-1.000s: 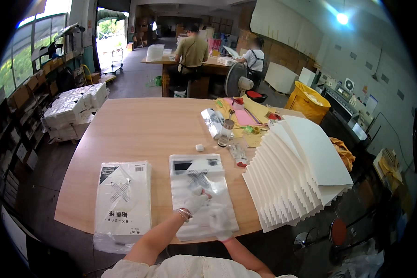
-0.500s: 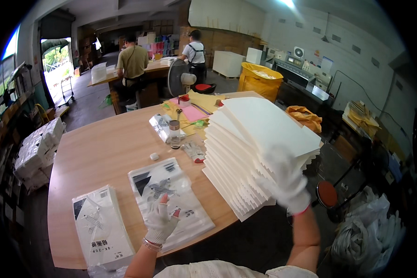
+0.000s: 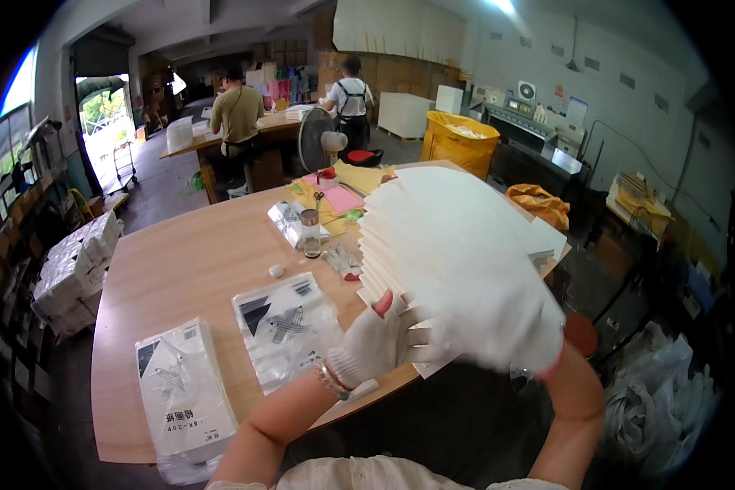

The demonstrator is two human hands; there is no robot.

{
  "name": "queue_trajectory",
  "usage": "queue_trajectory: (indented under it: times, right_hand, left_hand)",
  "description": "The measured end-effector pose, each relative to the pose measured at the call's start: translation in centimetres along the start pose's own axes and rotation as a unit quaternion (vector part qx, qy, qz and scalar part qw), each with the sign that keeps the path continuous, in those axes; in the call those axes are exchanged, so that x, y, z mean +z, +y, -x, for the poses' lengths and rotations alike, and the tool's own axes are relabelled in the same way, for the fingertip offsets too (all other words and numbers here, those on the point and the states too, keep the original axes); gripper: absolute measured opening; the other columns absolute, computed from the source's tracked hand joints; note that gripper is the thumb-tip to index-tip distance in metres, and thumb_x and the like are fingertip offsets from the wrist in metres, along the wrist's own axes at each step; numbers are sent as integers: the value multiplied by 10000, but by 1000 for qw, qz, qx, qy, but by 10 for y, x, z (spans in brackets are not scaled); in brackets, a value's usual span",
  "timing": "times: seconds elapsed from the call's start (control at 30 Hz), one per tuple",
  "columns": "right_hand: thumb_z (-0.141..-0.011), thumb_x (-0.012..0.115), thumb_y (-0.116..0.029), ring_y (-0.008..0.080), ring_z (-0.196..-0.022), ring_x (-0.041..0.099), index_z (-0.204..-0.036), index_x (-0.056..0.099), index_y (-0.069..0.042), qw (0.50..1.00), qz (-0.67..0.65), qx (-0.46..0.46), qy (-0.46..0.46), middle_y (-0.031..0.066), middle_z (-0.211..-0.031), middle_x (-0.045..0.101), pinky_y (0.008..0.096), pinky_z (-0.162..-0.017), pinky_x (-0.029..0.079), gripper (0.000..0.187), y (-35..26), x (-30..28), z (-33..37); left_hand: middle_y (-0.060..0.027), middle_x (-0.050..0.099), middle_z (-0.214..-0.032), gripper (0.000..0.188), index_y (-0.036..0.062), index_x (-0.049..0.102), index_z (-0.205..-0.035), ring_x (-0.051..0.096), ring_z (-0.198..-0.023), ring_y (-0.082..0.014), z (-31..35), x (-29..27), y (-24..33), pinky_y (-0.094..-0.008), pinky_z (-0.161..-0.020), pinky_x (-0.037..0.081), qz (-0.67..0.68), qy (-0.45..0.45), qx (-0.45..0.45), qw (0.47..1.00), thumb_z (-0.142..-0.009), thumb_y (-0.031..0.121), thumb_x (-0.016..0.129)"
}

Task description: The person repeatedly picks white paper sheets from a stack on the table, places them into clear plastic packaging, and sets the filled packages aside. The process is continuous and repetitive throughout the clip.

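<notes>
Head view: nearest us, our left hand (image 3: 376,339) is at the near-left edge of the stack (image 3: 373,245), fingers spread wide and thumb raised apart. Our right hand (image 3: 502,331) is on the near-right part of the top sheet (image 3: 449,208); it's blurred, so we can't tell if those fingers are narrow or gripping. The sheet lies over the stack, at the right side of the table (image 3: 180,269). The stack's lowest corner reaches the curved near edge.

Left of the stack, the bag (image 3: 290,327) lies flat, our left forearm crossing near its bottom end. Farther left is the pack (image 3: 184,392), its loose film hanging past the near edge. A wood strip separates bag and pack; a wider stretch of tabletop runs behind both toward the far edge. Floor shows left of the table, between it and the wrapped bundles (image 3: 73,273).

Materials: our gloves are knitted white, the sheet smooth and matte, the stack's left edges stepped like a fan. Bag and pack are glossy clear plastic with black print. Beyond them: a small white lump (image 3: 276,270), a crumpled spare glove (image 3: 341,262), a cylindrical glass jar (image 3: 310,233), yellow paper (image 3: 359,174). Farther back, a round fan (image 3: 314,140) and a slouching yellow sack (image 3: 461,140).
</notes>
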State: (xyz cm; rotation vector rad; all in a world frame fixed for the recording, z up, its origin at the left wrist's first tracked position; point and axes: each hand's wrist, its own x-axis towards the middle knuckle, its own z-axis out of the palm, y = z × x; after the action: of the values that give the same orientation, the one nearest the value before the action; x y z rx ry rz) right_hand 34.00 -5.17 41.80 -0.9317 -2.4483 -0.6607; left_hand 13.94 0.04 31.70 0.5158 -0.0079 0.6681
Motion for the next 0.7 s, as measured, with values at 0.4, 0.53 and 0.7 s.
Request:
queue_trajectory:
  times: [0.4, 0.53, 0.7]
  right_hand:
    - [-840, 532, -23, 134, -954, 571, -1022, 595, 34, 663, -475, 541, 205, 84, -1027, 623, 289, -847, 466, 201, -96, 142, 148]
    - [-861, 593, -331, 345, -1108, 503, -1259, 438, 54, 762, -464, 419, 168, 192, -1204, 509, 386, -935, 405, 575, -177, 193, 125]
    - [-845, 631, -126, 281, -861, 594, -1064, 567, 7, 811, -391, 375, 220, 150, -984, 594, 374, -743, 474, 264, -161, 218, 125]
  left_hand:
    - [-192, 482, -1220, 521, -5, 459, -1234, 477, -1125, -323, 115, -62, -33, -401, -958, 392, -765, 109, 80, 630, -742, 66, 617]
    - [-305, 379, -1256, 609, 19, 498, -1189, 442, -1114, -441, 108, -102, -121, -465, -933, 401, -794, 235, 251, 501, -612, 77, 684]
    - [-296, 363, -1289, 599, 37, 507, -1202, 317, -1229, -504, 123, -117, -88, -579, -1024, 264, -860, 199, 285, 374, -632, 105, 678]
